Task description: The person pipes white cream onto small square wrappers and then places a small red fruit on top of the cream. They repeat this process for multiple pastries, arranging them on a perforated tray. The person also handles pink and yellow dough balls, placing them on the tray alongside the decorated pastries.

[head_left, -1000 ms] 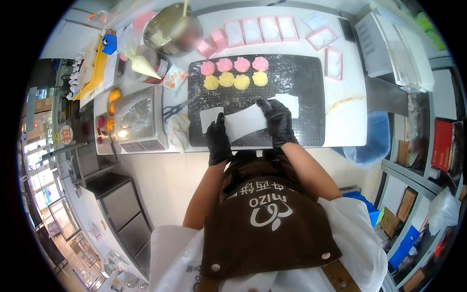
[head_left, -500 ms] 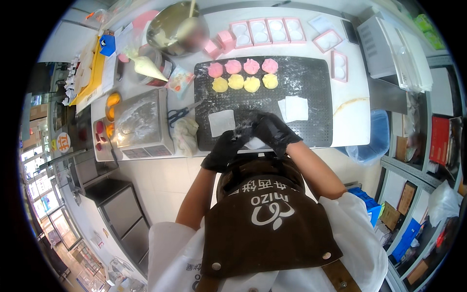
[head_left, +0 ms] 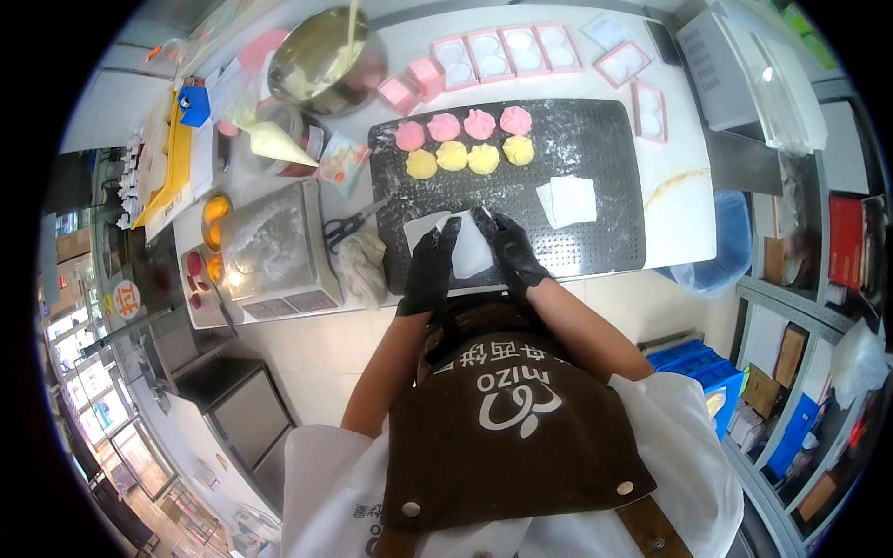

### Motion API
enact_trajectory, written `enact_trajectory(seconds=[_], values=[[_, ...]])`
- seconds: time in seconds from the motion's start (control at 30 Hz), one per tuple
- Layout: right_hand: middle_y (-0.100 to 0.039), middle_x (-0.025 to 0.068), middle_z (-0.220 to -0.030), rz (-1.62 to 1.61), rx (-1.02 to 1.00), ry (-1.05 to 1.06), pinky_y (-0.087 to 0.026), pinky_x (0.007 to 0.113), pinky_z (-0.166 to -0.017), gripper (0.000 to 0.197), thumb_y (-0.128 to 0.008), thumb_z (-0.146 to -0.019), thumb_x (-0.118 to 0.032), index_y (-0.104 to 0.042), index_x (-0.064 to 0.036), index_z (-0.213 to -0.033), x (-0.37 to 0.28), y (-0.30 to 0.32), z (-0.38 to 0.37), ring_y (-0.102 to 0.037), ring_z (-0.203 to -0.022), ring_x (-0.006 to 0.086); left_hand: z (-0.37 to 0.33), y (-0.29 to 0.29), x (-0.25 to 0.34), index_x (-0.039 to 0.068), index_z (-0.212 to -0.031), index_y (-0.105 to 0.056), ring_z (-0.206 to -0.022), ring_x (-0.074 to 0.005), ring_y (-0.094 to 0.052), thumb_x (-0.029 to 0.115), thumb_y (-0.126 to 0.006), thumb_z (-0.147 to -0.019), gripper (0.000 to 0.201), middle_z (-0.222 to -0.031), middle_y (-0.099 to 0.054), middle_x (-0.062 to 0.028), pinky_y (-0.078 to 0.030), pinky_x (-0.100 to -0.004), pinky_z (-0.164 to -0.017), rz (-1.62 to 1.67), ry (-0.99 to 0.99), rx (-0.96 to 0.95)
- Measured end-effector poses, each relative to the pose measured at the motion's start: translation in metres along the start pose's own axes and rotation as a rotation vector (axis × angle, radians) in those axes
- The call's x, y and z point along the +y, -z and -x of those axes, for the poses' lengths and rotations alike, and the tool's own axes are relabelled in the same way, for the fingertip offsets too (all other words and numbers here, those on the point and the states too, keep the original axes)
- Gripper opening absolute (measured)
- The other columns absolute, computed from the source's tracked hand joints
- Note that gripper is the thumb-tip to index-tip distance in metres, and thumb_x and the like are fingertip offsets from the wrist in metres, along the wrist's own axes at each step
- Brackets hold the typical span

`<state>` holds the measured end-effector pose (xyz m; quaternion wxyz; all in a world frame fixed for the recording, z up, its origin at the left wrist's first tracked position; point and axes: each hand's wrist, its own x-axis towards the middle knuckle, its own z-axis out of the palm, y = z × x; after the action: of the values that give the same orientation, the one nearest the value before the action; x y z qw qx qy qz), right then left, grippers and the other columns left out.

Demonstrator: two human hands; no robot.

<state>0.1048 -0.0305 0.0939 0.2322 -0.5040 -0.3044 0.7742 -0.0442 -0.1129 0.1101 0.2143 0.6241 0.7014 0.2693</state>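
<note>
While yellow lumps point(head_left: 452, 156) lie far on the black mat point(head_left: 595, 249), the left hand point(head_left: 432, 268) and right hand point(head_left: 514, 251) pinch a white sheet point(head_left: 472, 251) nearer.

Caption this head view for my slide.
Gloved left hand and right hand hold a white sheet over a dark mat bearing pink rounds and yellow rounds.

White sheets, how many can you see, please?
4 visible: one sheet between left hand and right hand, one partly covered by the left, two overlapping on the mat at right; more may be hidden.

Four pink rounds point(head_left: 479, 124), four yellow rounds point(head_left: 483, 159)
</note>
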Motion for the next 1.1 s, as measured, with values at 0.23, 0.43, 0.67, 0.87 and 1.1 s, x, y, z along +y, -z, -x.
enact_trajectory(seconds=[0.23,0.43,0.67,0.87,1.1], values=[[-0.066,0.0007,-0.095,0.114,0.244,0.204,-0.046,0.026,-0.079,0.025,-0.065,-0.1,-0.025,-0.07,-0.0028,-0.109,0.022,-0.006,-0.022,-0.055,-0.085,0.0095,-0.017,-0.036,0.009,0.001,-0.118,-0.067,-0.102,-0.039,-0.064,0.019,-0.053,-0.101,0.029,-0.105,-0.069,-0.0217,-0.049,-0.0439,-0.089,0.341,0.358,0.191],[-0.07,0.0159,-0.12,0.058,0.308,0.168,-0.048,0.034,-0.093,0.043,-0.068,-0.095,-0.034,-0.069,0.0007,-0.119,0.042,0.028,-0.041,-0.064,-0.103,0.0233,-0.002,-0.075,-0.056,0.007,-0.118,-0.069,-0.103,-0.0387,-0.064,0.035,-0.047,-0.104,0.038,-0.109,-0.069,-0.0225,-0.048,-0.0453,-0.089,-0.012,0.209,0.243],[-0.073,0.0181,-0.105,0.797,0.431,0.422,-0.051,0.039,-0.087,0.031,-0.058,-0.1,-0.03,-0.071,-0.004,-0.11,0.066,0.037,-0.063,-0.068,-0.099,0.0334,-0.01,-0.096,-0.081,0.003,-0.121,-0.065,-0.102,-0.0397,-0.064,0.05,-0.048,-0.101,0.054,-0.107,-0.069,-0.0236,-0.048,-0.0462,-0.09,-0.061,0.318,0.076],[-0.072,0.0168,-0.102,1.019,0.458,0.324,-0.051,0.046,-0.087,0.039,-0.052,-0.099,-0.042,-0.071,-0.0076,-0.105,0.011,0.068,-0.033,-0.067,-0.097,0.0374,-0.006,-0.025,-0.066,0.003,-0.107,-0.069,-0.09,-0.0409,-0.067,0.046,-0.049,-0.102,0.047,-0.095,-0.07,-0.0236,-0.05,-0.0495,-0.078,-0.152,0.271,0.141],[-0.068,0.0159,-0.116,1.267,0.648,0.525,-0.049,0.045,-0.095,0.034,-0.065,-0.093,-0.036,-0.069,-0.0089,-0.114,-0.034,0.179,-0.036,-0.063,-0.108,0.0361,-0.01,-0.02,-0.033,0.007,-0.103,-0.07,-0.09,-0.0356,-0.068,0.035,-0.055,-0.101,0.032,-0.101,-0.072,-0.0172,-0.053,-0.0466,-0.078,-0.179,0.097,0.065]])
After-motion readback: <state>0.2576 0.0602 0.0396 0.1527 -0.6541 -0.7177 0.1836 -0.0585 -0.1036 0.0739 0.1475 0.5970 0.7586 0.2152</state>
